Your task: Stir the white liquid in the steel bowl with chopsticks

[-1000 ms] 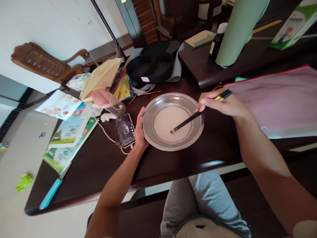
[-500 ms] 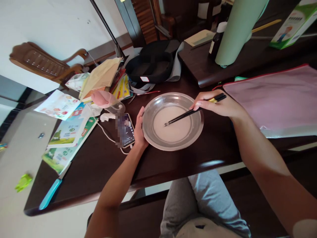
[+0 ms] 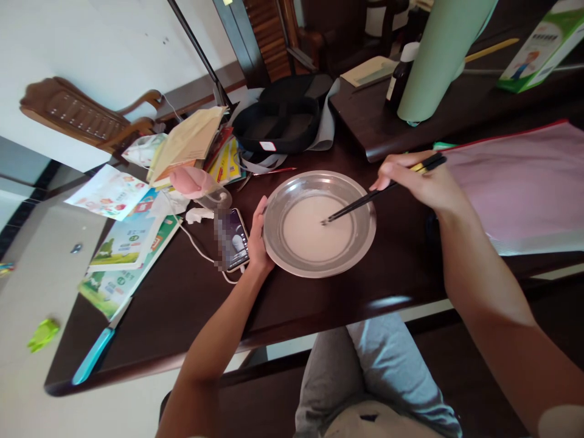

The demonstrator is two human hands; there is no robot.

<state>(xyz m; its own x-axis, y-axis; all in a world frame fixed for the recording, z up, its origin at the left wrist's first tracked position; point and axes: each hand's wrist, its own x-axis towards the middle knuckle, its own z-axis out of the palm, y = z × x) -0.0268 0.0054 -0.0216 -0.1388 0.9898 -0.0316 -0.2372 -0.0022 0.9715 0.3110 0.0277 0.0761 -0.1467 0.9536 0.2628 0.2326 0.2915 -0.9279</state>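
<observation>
A round metal plate (image 3: 365,234) holding a pale whitish liquid (image 3: 314,234) sits on the dark wooden table (image 3: 191,304). My right hand (image 3: 422,179) is closed on a pair of black chopsticks (image 3: 365,199) whose tips dip into the liquid near the plate's middle. My left hand (image 3: 257,237) rests flat against the plate's left rim, fingers stretched along it, between the plate and a phone (image 3: 232,238).
Left of the plate lie the cabled phone, books and leaflets (image 3: 128,240), a pink object (image 3: 194,180) and a teal-handled tool (image 3: 93,356). A black bag (image 3: 280,115) lies behind. A pale green cylinder (image 3: 438,58), dark bottle (image 3: 400,76) and pink folder (image 3: 520,182) are at right.
My right hand has moved right and up, carrying the chopstick tips across the liquid from the plate's left middle to right of centre. My left hand has stayed on the rim.
</observation>
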